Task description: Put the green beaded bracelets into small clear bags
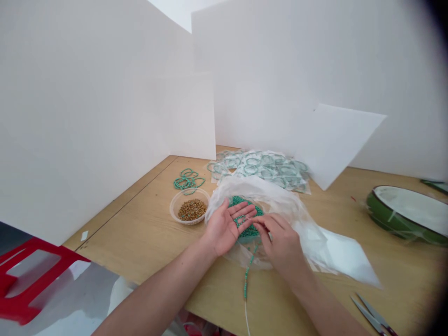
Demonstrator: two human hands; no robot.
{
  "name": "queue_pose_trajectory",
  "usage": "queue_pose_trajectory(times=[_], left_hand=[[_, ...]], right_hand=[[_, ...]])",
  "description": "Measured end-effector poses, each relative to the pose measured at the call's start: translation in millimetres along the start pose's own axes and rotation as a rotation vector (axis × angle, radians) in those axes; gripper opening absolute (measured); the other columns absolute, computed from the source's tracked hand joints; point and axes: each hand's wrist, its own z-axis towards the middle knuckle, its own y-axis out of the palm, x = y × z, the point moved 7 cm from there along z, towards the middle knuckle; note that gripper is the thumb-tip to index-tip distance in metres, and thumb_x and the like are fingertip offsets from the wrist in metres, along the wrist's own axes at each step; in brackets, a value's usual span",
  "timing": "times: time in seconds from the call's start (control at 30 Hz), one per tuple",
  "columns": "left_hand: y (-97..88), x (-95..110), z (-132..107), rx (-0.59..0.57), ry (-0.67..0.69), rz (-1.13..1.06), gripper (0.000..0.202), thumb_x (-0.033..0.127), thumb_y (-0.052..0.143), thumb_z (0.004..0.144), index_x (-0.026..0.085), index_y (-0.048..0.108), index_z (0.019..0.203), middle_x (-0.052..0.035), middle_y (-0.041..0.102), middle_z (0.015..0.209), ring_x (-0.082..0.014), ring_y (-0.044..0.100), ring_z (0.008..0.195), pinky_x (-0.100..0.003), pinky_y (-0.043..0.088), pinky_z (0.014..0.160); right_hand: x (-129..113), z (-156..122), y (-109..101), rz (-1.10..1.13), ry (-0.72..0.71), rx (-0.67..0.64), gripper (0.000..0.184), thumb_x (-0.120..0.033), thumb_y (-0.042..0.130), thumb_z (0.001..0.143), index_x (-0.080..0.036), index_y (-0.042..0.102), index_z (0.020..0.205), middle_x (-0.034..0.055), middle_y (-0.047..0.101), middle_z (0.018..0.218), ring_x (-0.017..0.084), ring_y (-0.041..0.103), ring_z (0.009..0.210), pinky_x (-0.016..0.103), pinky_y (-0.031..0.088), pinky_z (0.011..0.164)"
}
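My left hand [224, 228] lies palm up and open over a heap of small turquoise beads [250, 231], which sits in a crumpled clear plastic bag [283, 210]. My right hand [282, 245] is next to it, its fingertips pinched close to the left fingers. A strand of turquoise beads [248, 275] hangs from under the hands, ending in white thread. The right fingers appear to hold this strand, though they hide its upper end. A small clear plastic bowl [191, 217] of brown seeds or beads stands just left of my left hand.
Loose turquoise bead loops [189, 179] and flat plastic packets of bead loops [259, 170] lie behind on the wooden table [140, 219]. A green-rimmed basin [402, 214] and scissors [371, 315] lie to the right. White boards [87, 102] stand behind, and a red stool [31, 280] is below left.
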Motion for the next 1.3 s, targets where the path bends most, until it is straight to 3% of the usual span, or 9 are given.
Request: queue_pose_trajectory(times=[0.17,0.63,0.77,1.0,1.3], left_hand=[[5.5,1.3,-3.6,-0.023,-0.003,-0.006,0.058,0.049,0.038,0.097,0.0,0.051,0.126,-0.0262,0.056,0.132,-0.0292,0.059,0.118,-0.036,0.047,0.099],[8.2,-0.8,-5.9,-0.023,-0.016,0.025,0.057,0.048,0.037,0.097,0.001,0.053,0.124,-0.026,0.053,0.136,-0.0296,0.057,0.121,-0.035,0.047,0.097],[8.4,-1.3,-5.8,-0.015,-0.022,0.035,0.057,0.049,0.036,0.097,0.0,0.054,0.122,-0.0261,0.053,0.135,-0.0278,0.06,0.114,-0.033,0.049,0.093],[6.8,-3.6,-4.3,-0.044,-0.036,0.045,0.055,0.049,0.038,0.097,0.002,0.058,0.118,-0.0232,0.058,0.129,-0.0232,0.064,0.101,-0.032,0.051,0.086],[7.2,-7.7,-4.1,-0.056,-0.062,0.047,0.056,0.05,0.039,0.096,0.001,0.058,0.118,-0.0222,0.063,0.119,-0.0227,0.065,0.096,-0.036,0.047,0.095]], right_hand=[[2.0,-0.6,0.9,-0.007,0.013,0.002,0.017,-0.02,0.049,0.094,-0.019,0.065,0.091,0.0066,0.066,0.085,0.021,0.061,0.082,0.035,0.051,0.075],[6.0,-4.2,7.7,-0.014,0.015,-0.032,0.015,-0.016,0.05,0.093,-0.018,0.064,0.091,0.0069,0.065,0.086,0.021,0.061,0.083,0.035,0.051,0.076],[6.5,-4.7,8.8,-0.006,0.015,-0.047,0.016,-0.016,0.049,0.093,-0.019,0.064,0.091,0.0068,0.064,0.085,0.021,0.061,0.082,0.036,0.051,0.075],[9.9,-5.2,15.3,-0.01,0.018,-0.079,0.026,-0.015,0.044,0.094,-0.015,0.06,0.114,0.0113,0.065,0.097,0.024,0.061,0.09,0.04,0.053,0.079],[12.8,-3.2,11.9,-0.011,0.026,-0.077,0.02,-0.011,0.044,0.091,-0.016,0.061,0.099,0.0085,0.062,0.089,0.023,0.059,0.086,0.037,0.051,0.076]])
